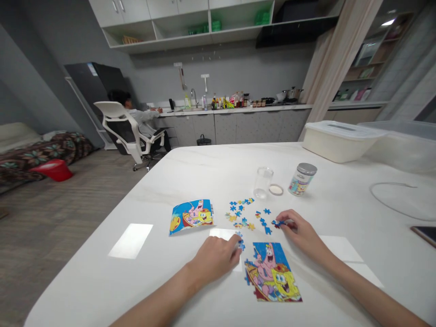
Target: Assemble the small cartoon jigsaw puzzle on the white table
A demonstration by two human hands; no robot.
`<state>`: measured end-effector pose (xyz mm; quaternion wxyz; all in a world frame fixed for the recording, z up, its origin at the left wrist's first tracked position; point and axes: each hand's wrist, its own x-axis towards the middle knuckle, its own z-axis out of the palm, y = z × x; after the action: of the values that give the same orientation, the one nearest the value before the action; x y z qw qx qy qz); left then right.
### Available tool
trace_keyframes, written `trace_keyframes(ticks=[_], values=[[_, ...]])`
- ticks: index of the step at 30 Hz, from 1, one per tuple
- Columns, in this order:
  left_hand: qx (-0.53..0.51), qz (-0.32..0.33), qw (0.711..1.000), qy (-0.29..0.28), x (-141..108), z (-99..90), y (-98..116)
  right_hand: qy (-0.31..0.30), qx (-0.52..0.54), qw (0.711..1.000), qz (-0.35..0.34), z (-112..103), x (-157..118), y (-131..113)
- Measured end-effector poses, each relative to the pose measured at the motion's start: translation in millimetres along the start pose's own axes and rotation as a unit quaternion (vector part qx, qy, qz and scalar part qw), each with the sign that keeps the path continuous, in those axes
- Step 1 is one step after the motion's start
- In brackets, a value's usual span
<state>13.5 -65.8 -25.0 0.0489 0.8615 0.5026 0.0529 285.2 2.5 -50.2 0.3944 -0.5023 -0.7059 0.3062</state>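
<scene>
**Pinch on the right, grip hidden on the left**

The right hand [301, 232] pinches a blue puzzle piece [278, 223]. The left hand [214, 259] sits beside the part-built jigsaw [272, 274], its fingers hiding any grip. Farther off lie loose pieces [241, 212], a picture card [191, 217], a clear jar [263, 181] and a printed canister [301, 179].

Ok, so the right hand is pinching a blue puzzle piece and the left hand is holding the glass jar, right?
Not quite: the left hand isn't holding the jar. The head view shows it beside the puzzle, at some blue pieces. The right hand is pinching a blue piece.
</scene>
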Motion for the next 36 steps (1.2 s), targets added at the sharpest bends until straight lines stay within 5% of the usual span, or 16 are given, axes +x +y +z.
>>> trace_keyframes(ticks=[15, 25, 36], values=[[-0.014, -0.027, 0.998, -0.052, -3.0, -9.0, -3.1, 0.014, -0.024, 0.999, 0.024, 0.3, -6.1, -10.4], [0.013, -0.002, 0.998, 0.058, 6.6, -5.8, -3.3, 0.049, -0.010, 0.998, -0.034, 5.0, 9.6, 3.9], [0.011, 0.026, 0.998, 0.055, 9.4, -5.2, -7.5, 0.053, -0.013, 0.997, -0.047, 5.5, 10.8, 8.1]])
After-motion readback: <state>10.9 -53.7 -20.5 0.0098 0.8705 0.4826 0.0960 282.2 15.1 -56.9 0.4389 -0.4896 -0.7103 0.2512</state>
